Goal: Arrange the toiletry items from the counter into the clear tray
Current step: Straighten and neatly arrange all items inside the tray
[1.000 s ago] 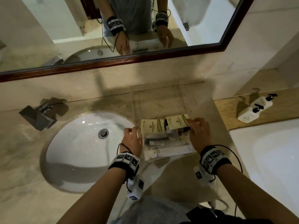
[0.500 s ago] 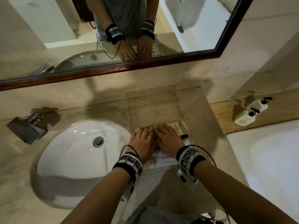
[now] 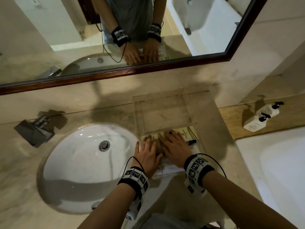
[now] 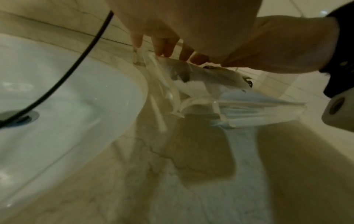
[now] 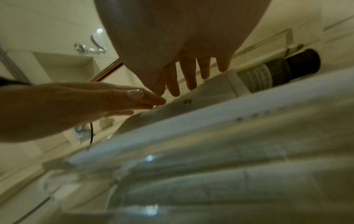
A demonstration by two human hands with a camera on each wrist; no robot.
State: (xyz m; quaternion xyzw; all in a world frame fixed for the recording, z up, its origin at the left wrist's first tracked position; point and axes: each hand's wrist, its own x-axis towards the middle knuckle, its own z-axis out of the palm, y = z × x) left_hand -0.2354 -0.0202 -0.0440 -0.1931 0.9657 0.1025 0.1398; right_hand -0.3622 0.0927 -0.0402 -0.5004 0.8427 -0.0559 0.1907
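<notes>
A clear tray (image 3: 162,111) stands on the marble counter right of the sink, its far half bare. Cream toiletry packets (image 3: 188,133) and white wrapped packets (image 3: 166,169) lie in its near half, with a dark-capped bottle (image 5: 283,71) at the right. My left hand (image 3: 148,151) and right hand (image 3: 175,146) lie side by side, fingers straight, pressing flat on the packets. In the left wrist view my left hand's fingertips (image 4: 162,50) touch the tray's clear wall (image 4: 166,91). The right wrist view shows my right hand's fingers (image 5: 189,75) resting on a white packet (image 5: 210,97).
A white oval sink (image 3: 85,166) with its drain (image 3: 104,145) lies left of the tray, and a chrome faucet (image 3: 35,131) stands further left. Two white pump bottles (image 3: 260,116) stand on a wooden ledge at the right. A bathtub rim (image 3: 280,171) borders the counter's right side.
Both hands moved from the tray's two sides to its middle and now lie flat together on the packets. The head view has tilted slightly.
</notes>
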